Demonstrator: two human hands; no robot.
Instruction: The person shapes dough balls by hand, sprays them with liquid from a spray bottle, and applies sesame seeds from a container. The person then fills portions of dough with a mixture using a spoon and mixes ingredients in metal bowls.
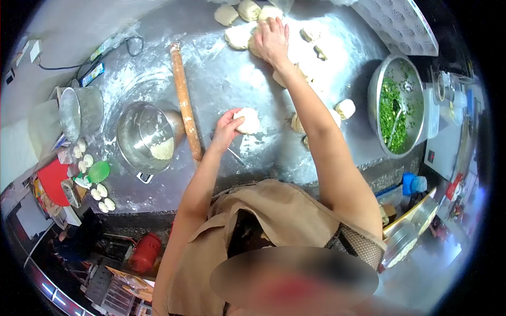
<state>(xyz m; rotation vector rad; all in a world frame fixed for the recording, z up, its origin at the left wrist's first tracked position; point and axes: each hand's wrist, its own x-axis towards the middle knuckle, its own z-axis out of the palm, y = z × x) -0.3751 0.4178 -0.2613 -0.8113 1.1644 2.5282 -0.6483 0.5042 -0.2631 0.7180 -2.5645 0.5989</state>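
A round white piece of dough is pinched between the thumb and fingers of my left hand, just above the floured metal table. My right hand reaches far forward, its fingers stretched out over a dough piece at the far side; its palm side is hidden. Several rolled dough pieces sit beyond its fingertips. More dough lumps lie by my right forearm, including one dough ball to its right. Left of my left hand lies a long wooden rolling pin.
A steel bowl with some flour stands at left, near a metal pot. To the right is a large bowl of chopped greens with a utensil. A white perforated tray stands at the far right.
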